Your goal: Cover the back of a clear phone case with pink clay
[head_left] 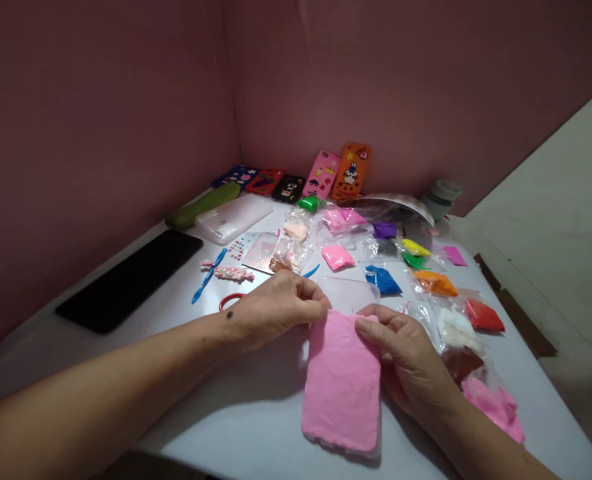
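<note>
A clear phone case (349, 292) is held between my two hands, tilted up near the front of the table. Pink clay (343, 387) covers most of it as a thin, slightly wrinkled sheet, and the case's far end shows bare. With thumb and fingers, my left hand (289, 303) pinches the upper left edge of the clay. My right hand (401, 340) grips the right side of the case, its thumb pressed on the clay's upper right corner. The fingers under the case are hidden.
Bags of coloured clay, such as blue (383, 280) and red (485, 315), lie behind and to the right. A dark phone (131, 280), a blue modelling tool (209, 275) and a white phone case (236, 219) lie left. Decorated cases (353, 171) lean against the wall.
</note>
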Tool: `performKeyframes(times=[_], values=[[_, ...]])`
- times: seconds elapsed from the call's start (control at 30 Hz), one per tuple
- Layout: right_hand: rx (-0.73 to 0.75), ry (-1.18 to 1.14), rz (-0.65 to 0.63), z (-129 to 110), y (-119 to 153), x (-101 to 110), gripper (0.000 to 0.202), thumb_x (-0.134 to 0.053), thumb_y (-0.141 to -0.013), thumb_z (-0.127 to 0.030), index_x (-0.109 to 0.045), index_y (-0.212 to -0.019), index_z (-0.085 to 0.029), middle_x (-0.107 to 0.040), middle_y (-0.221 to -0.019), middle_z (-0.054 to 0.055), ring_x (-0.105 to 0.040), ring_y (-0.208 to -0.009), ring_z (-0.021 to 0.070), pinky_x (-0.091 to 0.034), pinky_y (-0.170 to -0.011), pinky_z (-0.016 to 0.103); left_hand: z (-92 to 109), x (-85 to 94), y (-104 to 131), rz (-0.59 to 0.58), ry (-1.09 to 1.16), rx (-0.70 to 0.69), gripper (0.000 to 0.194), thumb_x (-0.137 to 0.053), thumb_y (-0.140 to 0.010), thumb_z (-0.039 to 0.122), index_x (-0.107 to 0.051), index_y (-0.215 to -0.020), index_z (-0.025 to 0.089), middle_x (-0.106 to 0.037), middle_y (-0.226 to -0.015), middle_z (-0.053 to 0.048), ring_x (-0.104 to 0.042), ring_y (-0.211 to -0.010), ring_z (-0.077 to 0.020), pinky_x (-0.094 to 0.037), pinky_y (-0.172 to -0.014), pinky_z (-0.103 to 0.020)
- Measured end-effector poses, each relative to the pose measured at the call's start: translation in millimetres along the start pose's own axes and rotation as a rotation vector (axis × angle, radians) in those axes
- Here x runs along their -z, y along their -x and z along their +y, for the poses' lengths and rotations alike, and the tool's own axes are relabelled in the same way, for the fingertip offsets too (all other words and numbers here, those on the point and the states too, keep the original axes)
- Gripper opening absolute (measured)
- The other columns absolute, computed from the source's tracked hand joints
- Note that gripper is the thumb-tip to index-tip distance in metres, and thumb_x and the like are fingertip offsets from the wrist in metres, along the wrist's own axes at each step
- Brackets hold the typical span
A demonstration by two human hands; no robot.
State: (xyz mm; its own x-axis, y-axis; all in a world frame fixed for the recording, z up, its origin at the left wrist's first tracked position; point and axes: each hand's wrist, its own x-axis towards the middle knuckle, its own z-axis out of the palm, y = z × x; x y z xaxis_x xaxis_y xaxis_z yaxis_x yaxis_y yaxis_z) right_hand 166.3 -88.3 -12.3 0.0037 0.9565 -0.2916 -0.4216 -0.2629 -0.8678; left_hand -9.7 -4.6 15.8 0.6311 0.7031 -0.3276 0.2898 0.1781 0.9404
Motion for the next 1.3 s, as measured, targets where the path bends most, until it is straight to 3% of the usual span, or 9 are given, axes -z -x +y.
performKeyframes(times=[0.2, 0.47, 0.67, 0.83, 0.97, 1.13, 1.3], values=[[0.003, -0.067, 0.004, -2, 1, -2, 0.024, -0.082, -0.066, -0.027, -0.063, -0.064, -0.013, -0.053, -0.054, -0.003, -0.044, -0.049, 0.0064, -0.032, -0.048, 0.019, 1, 2.5, -1, -0.092, 0.140, -0.017, 0.012, -0.066, -0.070, 0.027, -0.065, -0.072, 0.014, -0.059, -0.061, 0.001, -0.051, -0.056, -0.0101, -0.036, -0.054, -0.021], [-0.007, -0.093, 0.027, -3, 0, -4, 0.024, -0.084, -0.063, -0.026, -0.065, -0.065, -0.012, -0.054, -0.053, -0.003, -0.046, -0.047, 0.0059, -0.034, -0.046, 0.017, 1, -0.3, -2, 0.000, 0.037, 0.007, 0.007, -0.064, -0.068, 0.019, -0.062, -0.065, 0.013, -0.057, -0.058, 0.002, -0.048, -0.053, -0.0072, -0.033, -0.051, -0.019], [-0.011, -0.109, 0.031, -4, -1, -3, 0.024, -0.084, -0.062, -0.026, -0.064, -0.064, -0.013, -0.054, -0.055, -0.003, -0.047, -0.049, 0.0059, -0.036, -0.048, 0.017, 0, -0.4, -2, -0.082, 0.121, -0.008, 0.010, -0.066, -0.067, 0.022, -0.064, -0.071, 0.013, -0.059, -0.059, 0.001, -0.051, -0.054, -0.0096, -0.036, -0.055, -0.022], [-0.054, -0.106, -0.016, -1, -2, -1, 0.026, -0.083, -0.064, -0.030, -0.064, -0.069, -0.013, -0.061, -0.061, 0.000, -0.054, -0.054, 0.0102, -0.041, -0.052, 0.022, -6, -7.8, -3, -0.036, 0.124, -0.010, 0.016, -0.070, -0.065, 0.024, -0.060, -0.062, 0.013, -0.055, -0.055, 0.002, -0.048, -0.052, -0.0097, -0.034, -0.053, -0.024], [-0.095, 0.005, -0.069, 2, -1, 1, 0.030, -0.085, -0.059, -0.025, -0.067, -0.078, -0.011, -0.064, -0.067, 0.004, -0.059, -0.060, 0.0149, -0.045, -0.058, 0.026, -8, -12.4, -4, -0.043, 0.140, -0.025, 0.011, -0.066, -0.068, 0.022, -0.060, -0.062, 0.014, -0.054, -0.054, 0.002, -0.046, -0.051, -0.0093, -0.033, -0.051, -0.023], [-0.078, 0.016, -0.071, 4, -1, 2, 0.023, -0.080, -0.064, -0.020, -0.067, -0.080, -0.011, -0.062, -0.066, 0.002, -0.058, -0.060, 0.0142, -0.045, -0.059, 0.027, -6, -11.3, -4, -0.095, 0.200, 0.012, 0.004, -0.062, -0.067, 0.018, -0.060, -0.065, 0.015, -0.054, -0.053, 0.002, -0.046, -0.048, -0.0101, -0.033, -0.050, -0.024], [-0.087, -0.019, -0.104, 3, -1, 1, 0.019, -0.075, -0.066, -0.017, -0.064, -0.080, -0.012, -0.063, -0.069, 0.003, -0.057, -0.059, 0.0135, -0.045, -0.059, 0.026, -8, -9.7, -3, -0.106, 0.126, 0.005, 0.018, -0.071, -0.065, 0.028, -0.059, -0.066, 0.015, -0.055, -0.059, 0.002, -0.048, -0.055, -0.0108, -0.031, -0.051, -0.024]])
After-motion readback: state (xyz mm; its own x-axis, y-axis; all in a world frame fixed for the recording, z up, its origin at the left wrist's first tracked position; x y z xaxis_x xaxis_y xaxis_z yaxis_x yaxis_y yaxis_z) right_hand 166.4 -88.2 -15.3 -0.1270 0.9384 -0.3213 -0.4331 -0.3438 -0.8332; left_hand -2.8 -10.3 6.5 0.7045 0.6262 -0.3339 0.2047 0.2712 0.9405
